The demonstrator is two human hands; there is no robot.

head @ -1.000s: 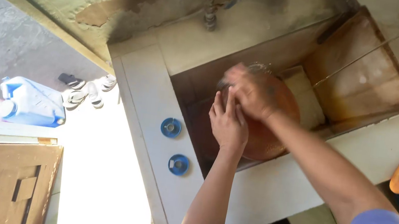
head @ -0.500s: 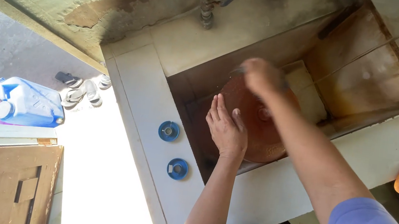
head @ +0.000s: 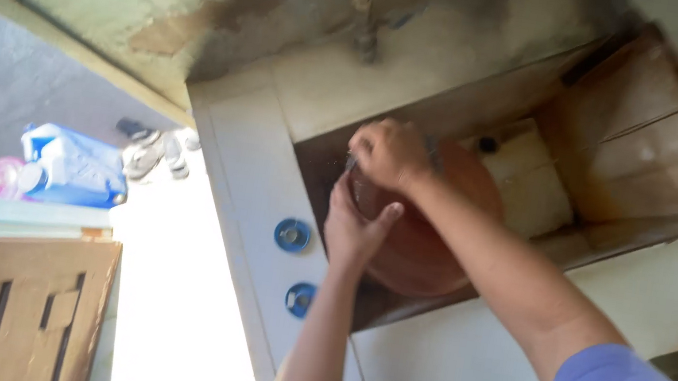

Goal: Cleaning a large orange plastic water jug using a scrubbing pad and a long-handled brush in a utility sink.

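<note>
Item: round brown clay pot (head: 429, 249), lying in the sink (head: 630, 162) against its near wall. Your left hand (head: 356, 224) braces its rim, fingers open; your right hand (head: 389, 153) grips a scrubber-like object, indistinct. Step judged: scrubbing; next calls for turning the pot.

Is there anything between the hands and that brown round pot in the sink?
Nothing visible does. The left hand lies flat against the side of the brown pot, and the right hand rests on its top, gripping something small I cannot make out. Both touch it directly.
</note>
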